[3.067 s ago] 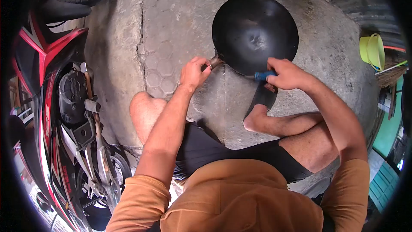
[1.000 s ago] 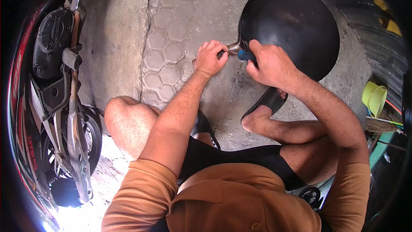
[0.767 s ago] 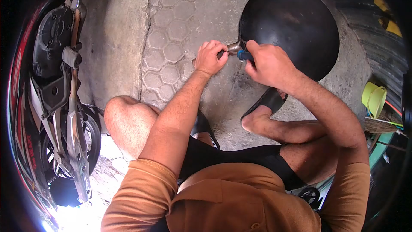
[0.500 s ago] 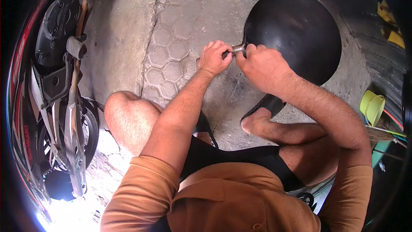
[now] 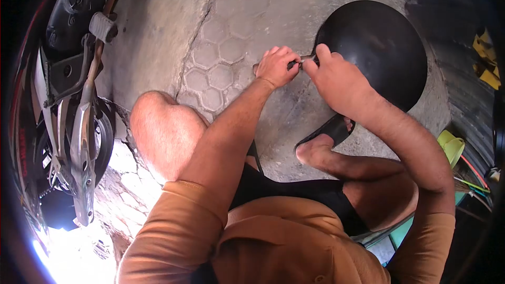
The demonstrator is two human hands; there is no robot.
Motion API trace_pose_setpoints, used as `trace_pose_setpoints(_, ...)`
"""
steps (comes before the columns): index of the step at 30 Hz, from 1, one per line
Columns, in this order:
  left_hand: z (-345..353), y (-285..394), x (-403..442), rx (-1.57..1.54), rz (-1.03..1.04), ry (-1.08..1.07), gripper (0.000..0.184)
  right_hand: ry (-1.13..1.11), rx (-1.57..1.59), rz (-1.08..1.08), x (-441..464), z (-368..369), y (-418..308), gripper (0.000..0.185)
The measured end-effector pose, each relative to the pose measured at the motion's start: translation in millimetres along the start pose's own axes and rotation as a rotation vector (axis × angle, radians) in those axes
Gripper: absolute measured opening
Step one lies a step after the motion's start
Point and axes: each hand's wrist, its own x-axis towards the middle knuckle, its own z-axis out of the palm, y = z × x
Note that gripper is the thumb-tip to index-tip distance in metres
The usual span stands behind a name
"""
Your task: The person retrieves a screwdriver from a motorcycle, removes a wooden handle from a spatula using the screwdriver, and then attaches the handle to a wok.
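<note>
A large black wok [image 5: 376,47] rests on the concrete floor with its dark rounded surface showing. Its metal handle [image 5: 307,58] points left, toward my hands. My left hand [image 5: 277,67] has its fingers wrapped round the handle's outer end, where a small dark piece shows between thumb and fingers. Close beside it, my right hand [image 5: 336,76] is closed near the joint of handle and wok. The blue-handled tool seen in that hand earlier is hidden behind its fingers now. Thumb and fingertips of the two hands are nearly touching.
A motorcycle [image 5: 79,100] stands along the left side. To the right are a yellow-green bucket [image 5: 451,147], thin coloured sticks [image 5: 473,181] and dark corrugated sheeting [image 5: 463,79] with yellow pieces [image 5: 486,55]. My sandalled foot [image 5: 326,139] is just below the wok.
The wok first lay further left, and its surface looked different. My right hand has moved in against the handle, covering the blue tool. The whole view has also shifted.
</note>
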Motion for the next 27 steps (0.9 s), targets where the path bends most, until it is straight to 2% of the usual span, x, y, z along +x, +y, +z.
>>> trace_pose_setpoints(4,0,-1,-2,0.014,-0.014,-0.014,0.015,0.044,-0.067,-0.079,0,6,-8,0.022)
trace_pose_setpoints(9,-1,0,-2,0.017,-0.026,-0.02,0.014,-0.107,0.113,0.217,2,8,-10,0.02)
trace_pose_setpoints(10,0,-1,-1,0.018,-0.026,-0.015,0.014,-0.11,0.108,0.216,2,8,-9,0.02)
trace_pose_setpoints(12,0,2,-2,0.014,-0.026,-0.008,0.014,0.095,0.088,0.09,1,9,-7,0.021)
trace_pose_setpoints(13,-1,2,-2,0.025,-0.025,-0.02,0.014,0.096,0.084,0.088,1,9,-5,0.021)
trace_pose_setpoints(15,-2,1,-2,0.038,-0.026,-0.026,0.014,0.207,-0.21,-0.196,3,8,0,0.02)
trace_pose_setpoints(16,-2,2,-2,0.043,-0.025,-0.019,0.014,0.206,-0.214,-0.2,6,9,0,0.02)
trace_pose_setpoints(18,0,1,-1,0.044,-0.026,-0.01,0.014,0.033,-0.392,-0.31,12,13,-3,0.017)
trace_pose_setpoints(22,-1,2,-3,0.045,-0.026,-0.017,0.016,-0.054,-0.384,-0.266,12,17,-12,0.015)
trace_pose_setpoints(24,-1,0,-3,0.034,-0.028,-0.017,0.016,-0.077,-0.228,-0.141,10,17,-13,0.016)
trace_pose_setpoints(27,1,0,-3,0.004,-0.005,-0.011,0.016,-0.132,-0.08,-0.082,12,9,-13,0.018)
